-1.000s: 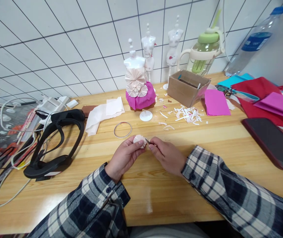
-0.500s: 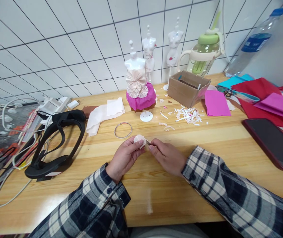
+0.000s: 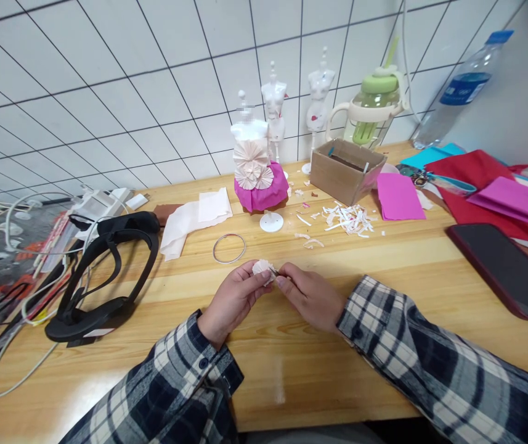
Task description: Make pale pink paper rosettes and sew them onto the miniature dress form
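Observation:
My left hand (image 3: 238, 297) pinches a small pleated pale-pink paper rosette (image 3: 262, 267) between thumb and fingers. My right hand (image 3: 310, 295) is closed round a small tool with a thin metal tip (image 3: 274, 272). That tip touches or lies right at the rosette's right edge; most of the tool is hidden in the hand, so its kind is unclear. Beyond the hands stands a white mini dress form (image 3: 249, 131) wearing pale pleated paper fans (image 3: 253, 165) and a puffy magenta paper skirt (image 3: 261, 190). A thin ring (image 3: 229, 261) lies just ahead of my left hand.
Paper scraps (image 3: 349, 218) lie before a cardboard box (image 3: 344, 172). Two bare dress forms, a green-lidded jug (image 3: 372, 114) and a bottle (image 3: 464, 89) stand behind. Pale paper (image 3: 175, 235) and a black headset frame (image 3: 106, 277) are left; a phone (image 3: 506, 271) and coloured sheets lie right.
The view has tilted slightly, so the back of the table sits a little lower. Both hands keep their hold, with the rosette and metal tip shifted only slightly.

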Action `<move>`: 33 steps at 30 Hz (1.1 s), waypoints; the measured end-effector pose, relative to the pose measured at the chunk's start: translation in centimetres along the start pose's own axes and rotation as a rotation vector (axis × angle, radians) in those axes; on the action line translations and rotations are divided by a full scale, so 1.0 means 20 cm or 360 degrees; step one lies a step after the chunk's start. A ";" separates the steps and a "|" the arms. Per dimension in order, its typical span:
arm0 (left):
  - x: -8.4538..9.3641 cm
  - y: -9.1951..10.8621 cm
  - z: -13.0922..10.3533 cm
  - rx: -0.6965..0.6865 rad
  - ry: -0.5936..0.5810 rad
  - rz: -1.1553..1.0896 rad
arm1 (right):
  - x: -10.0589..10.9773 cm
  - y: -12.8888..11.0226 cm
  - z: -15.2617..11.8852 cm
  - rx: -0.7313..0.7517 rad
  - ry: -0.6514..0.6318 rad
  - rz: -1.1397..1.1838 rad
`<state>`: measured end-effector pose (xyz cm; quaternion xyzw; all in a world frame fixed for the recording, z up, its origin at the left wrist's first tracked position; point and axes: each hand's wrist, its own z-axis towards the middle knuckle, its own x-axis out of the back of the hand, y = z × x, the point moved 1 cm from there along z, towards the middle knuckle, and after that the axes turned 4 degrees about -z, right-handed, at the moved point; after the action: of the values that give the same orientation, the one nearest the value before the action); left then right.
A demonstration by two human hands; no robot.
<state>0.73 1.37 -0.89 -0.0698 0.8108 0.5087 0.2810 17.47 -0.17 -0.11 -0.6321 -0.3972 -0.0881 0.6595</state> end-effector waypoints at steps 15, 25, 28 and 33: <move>0.00 0.00 0.00 0.0005 -0.0030 0.0035 | 0.00 0.01 0.00 0.0031 0.0045 -0.0011; 0.00 0.00 0.00 0.0009 -0.0023 0.0031 | 0.00 0.01 0.00 0.0035 0.0059 -0.0001; 0.00 0.00 0.00 0.0008 -0.0027 0.0026 | 0.00 0.00 0.00 0.0042 0.0063 -0.0019; 0.00 0.01 0.00 0.0009 -0.0020 0.0032 | 0.00 0.01 0.00 0.0048 0.0075 -0.0046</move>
<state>0.75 1.40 -0.77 -0.0576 0.8111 0.5097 0.2811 17.56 -0.13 -0.21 -0.6140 -0.3918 -0.1066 0.6769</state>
